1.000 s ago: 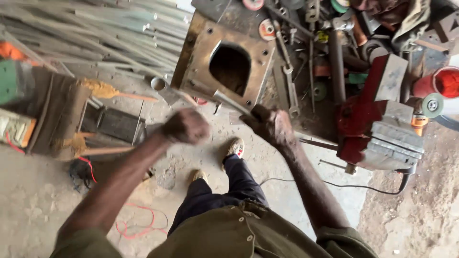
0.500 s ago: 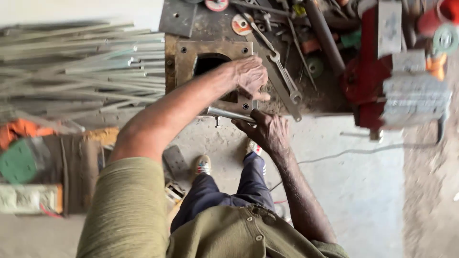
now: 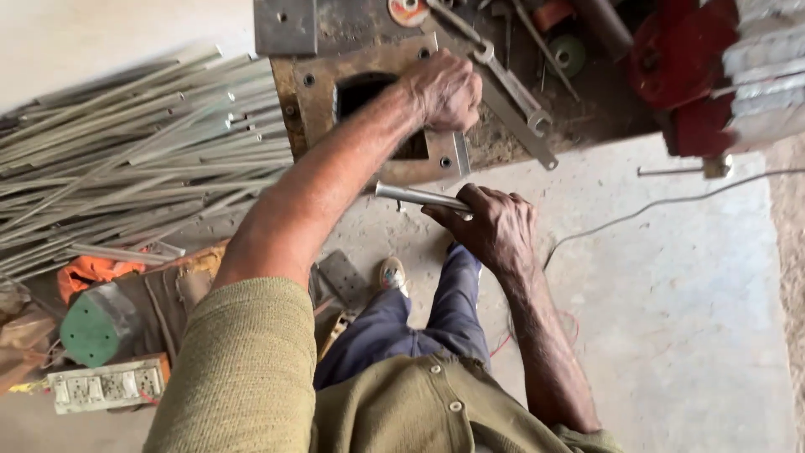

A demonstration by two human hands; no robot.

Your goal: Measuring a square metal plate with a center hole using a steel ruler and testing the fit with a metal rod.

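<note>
Rods [image 3: 126, 159] lie at nine o'clock, wrenches [image 3: 511, 92] at one o'clock. The left hand [image 3: 444, 88], fingers curled, presses the plate [image 3: 369, 109]. The right hand [image 3: 495, 226] grips a tube [image 3: 415, 196].

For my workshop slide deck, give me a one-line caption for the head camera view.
Left hand rests on a rusty plate while the right hand grips a short metal tube.

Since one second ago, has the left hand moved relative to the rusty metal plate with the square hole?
Yes. The left hand went from below the rusty metal plate up onto it, beside the square hole.
</note>
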